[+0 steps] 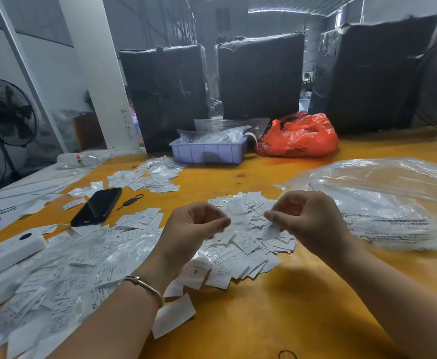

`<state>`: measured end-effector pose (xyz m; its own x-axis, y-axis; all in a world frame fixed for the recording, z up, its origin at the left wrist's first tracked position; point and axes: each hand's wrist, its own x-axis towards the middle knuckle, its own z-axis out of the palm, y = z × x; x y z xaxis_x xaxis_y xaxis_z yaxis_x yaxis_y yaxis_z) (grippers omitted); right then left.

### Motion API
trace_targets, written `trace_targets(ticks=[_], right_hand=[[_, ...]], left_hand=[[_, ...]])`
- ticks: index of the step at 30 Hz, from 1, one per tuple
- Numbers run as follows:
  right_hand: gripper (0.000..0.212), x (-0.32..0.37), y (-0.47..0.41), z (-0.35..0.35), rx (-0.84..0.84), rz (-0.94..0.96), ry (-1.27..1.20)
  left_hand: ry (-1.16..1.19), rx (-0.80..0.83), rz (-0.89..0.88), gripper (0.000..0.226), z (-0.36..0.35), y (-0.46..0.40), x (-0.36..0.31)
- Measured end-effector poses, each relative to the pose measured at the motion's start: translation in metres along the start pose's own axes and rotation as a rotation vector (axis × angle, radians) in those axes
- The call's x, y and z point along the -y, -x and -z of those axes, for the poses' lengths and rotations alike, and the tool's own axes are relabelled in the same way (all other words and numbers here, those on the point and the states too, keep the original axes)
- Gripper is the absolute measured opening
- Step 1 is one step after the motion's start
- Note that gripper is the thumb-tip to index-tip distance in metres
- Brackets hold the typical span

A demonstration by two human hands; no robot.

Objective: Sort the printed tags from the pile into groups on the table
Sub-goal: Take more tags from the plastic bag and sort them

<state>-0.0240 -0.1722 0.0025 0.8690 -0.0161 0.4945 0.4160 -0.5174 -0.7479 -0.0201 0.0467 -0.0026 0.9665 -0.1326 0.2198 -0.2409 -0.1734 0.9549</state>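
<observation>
Orange table (277, 301) strewn with white tags (238, 255); black-wrapped bales (261, 76) behind

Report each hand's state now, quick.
Left hand: fingers curled, holding nothing that shows.
Right hand: pinching a printed tag above the pile.

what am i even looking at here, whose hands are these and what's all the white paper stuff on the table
One picture, from a camera worn on a person's head, looking down at their own bare hands; no machine. On the orange table lies a pile of printed tags, with more spread to the left around a black phone. The right hand pinches a tag. The left hand is curled above the pile; whether it holds anything is unclear. Behind stand a lilac tray and a red bag.
</observation>
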Motion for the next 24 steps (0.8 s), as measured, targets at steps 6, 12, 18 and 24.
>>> trace_targets(ticks=[6, 12, 18, 24], right_hand=[[0.036, 0.007, 0.003, -0.003, 0.168, -0.103, -0.168], [0.034, 0.016, 0.009, -0.006, 0.408, -0.127, -0.334], [0.023, 0.012, 0.01, -0.009, 0.333, -0.089, -0.38], [0.021, 0.014, 0.011, -0.007, 0.371, -0.071, -0.253]], left_hand=[[0.078, 0.056, -0.008, 0.013, 0.001, 0.001, -0.002], [0.063, 0.153, -0.042, 0.021, -0.001, 0.003, -0.003], [0.041, 0.226, -0.046, 0.02, -0.003, 0.004, -0.004], [-0.05, 0.356, -0.021, 0.023, -0.006, 0.007, -0.007]])
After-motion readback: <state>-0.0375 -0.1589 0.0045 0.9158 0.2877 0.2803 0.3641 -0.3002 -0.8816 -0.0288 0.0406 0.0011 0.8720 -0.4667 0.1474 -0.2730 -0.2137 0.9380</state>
